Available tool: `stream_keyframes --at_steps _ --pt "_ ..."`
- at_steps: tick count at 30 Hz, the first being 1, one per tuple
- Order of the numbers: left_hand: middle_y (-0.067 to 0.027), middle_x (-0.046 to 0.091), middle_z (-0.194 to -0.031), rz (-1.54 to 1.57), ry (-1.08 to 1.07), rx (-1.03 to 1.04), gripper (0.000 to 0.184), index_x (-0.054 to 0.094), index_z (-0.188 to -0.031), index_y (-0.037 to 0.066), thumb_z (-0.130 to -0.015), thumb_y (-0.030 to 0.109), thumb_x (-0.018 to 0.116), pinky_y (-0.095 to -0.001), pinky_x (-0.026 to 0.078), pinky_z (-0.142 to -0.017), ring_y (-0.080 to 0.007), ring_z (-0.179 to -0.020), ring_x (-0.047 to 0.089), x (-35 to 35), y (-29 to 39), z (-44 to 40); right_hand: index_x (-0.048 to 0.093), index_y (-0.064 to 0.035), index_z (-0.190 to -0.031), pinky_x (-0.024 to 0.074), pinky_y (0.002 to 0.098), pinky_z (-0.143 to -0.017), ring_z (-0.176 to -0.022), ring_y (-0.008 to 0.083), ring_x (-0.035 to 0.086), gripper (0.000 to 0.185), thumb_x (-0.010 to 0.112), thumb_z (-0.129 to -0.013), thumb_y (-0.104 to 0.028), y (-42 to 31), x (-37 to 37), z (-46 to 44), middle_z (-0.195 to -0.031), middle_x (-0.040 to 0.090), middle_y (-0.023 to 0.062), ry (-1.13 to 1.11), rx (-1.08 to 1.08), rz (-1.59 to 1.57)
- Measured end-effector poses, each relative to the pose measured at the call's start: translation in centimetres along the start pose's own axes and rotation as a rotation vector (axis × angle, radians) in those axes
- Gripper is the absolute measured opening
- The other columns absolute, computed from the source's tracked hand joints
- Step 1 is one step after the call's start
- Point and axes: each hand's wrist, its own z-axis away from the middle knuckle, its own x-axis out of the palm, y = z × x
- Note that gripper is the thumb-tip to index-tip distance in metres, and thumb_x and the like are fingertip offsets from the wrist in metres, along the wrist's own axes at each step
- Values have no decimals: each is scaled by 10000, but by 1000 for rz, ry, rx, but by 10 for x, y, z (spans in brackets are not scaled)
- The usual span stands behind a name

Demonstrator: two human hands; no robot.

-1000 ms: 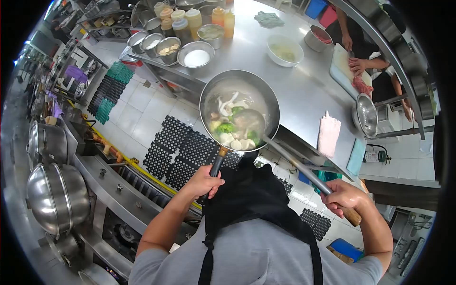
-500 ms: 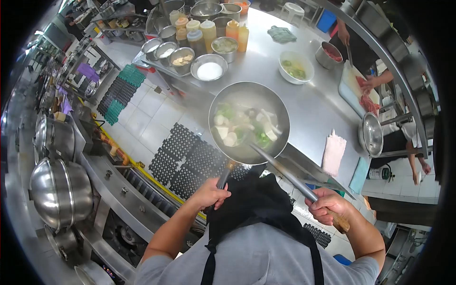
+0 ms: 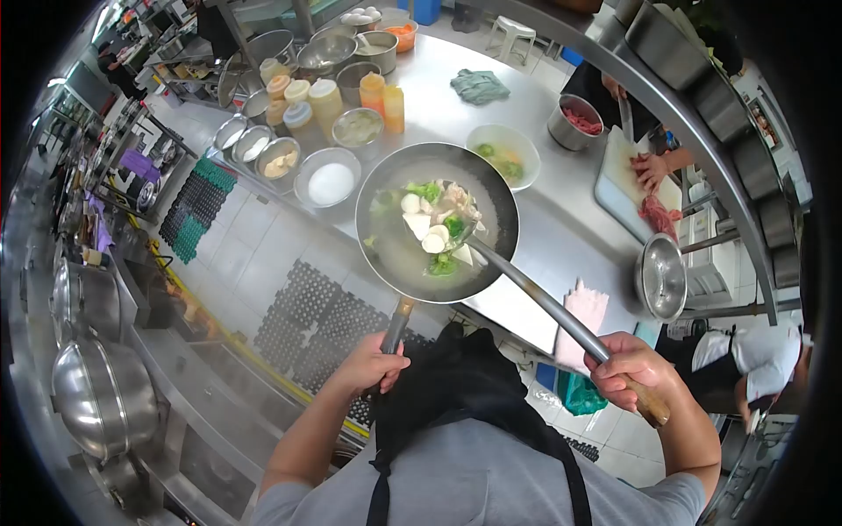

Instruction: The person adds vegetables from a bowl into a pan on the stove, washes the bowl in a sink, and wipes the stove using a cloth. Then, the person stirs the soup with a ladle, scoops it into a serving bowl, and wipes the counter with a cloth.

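Note:
Closed around the dark handle of a pan (image 3: 497,195), my left hand (image 3: 370,361) holds it up at the edge of the steel table. My right hand (image 3: 627,373) grips the wooden end of a long ladle (image 3: 545,301), whose head is down in the pan. Steaming, cloudy broth fills the pan. Green broccoli (image 3: 444,264), white round slices (image 3: 434,239) and pale meat-like pieces (image 3: 458,200) are heaped at the ladle's head, which they partly hide. Just behind the pan stands a white bowl (image 3: 531,174) of broth with green pieces.
Squeeze bottles (image 3: 326,107) and metal bowls, one with white powder (image 3: 331,183), stand at the left. A green cloth (image 3: 480,86) and pink towel (image 3: 583,317) lie on the table. At right, a co-worker's hand (image 3: 649,172) rests by a cutting board (image 3: 617,180) with red meat.
The solid pieces, spread through the broth before, are now heaped together at the ladle's head. My view has turned, and the pan appears further left, nearer the white bowl. Both hands keep their grips.

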Motion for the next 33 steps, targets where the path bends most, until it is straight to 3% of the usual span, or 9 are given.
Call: stream_keyframes --at_steps 10,17,31,33 --pt "-17 443 -502 19 47 16 199 424 -801 77 -846 10 605 -282 365 -361 -120 -381 437 36 51 -57 485 18 -815 308 280 -239 -286 125 369 69 532 -767 2 -76 -67 21 -498 401 50 41 -146 -107" --pt "-23 449 -503 73 113 23 198 442 -798 74 -819 -5 622 -277 368 -353 -127 -375 441 37 53 -52 498 33 -831 285 266 -231 -270 118 350 81 525 -761 5 -106 -104 16 -503 400 54 59 -266 -163" --pt "-37 450 -492 130 308 16 218 438 -757 59 -787 -59 619 -281 358 -329 -134 -343 431 32 38 -11 517 -4 -794 384 278 -300 -349 126 467 75 568 -805 -58 -103 -144 -62 -536 476 24 185 -145 215" --pt "-33 449 -495 105 322 9 221 434 -750 63 -787 -47 622 -286 358 -332 -134 -348 434 32 36 -5 518 -3 -786 389 293 -315 -358 125 484 102 564 -826 -84 -100 -137 -65 -552 499 34 335 -181 550"
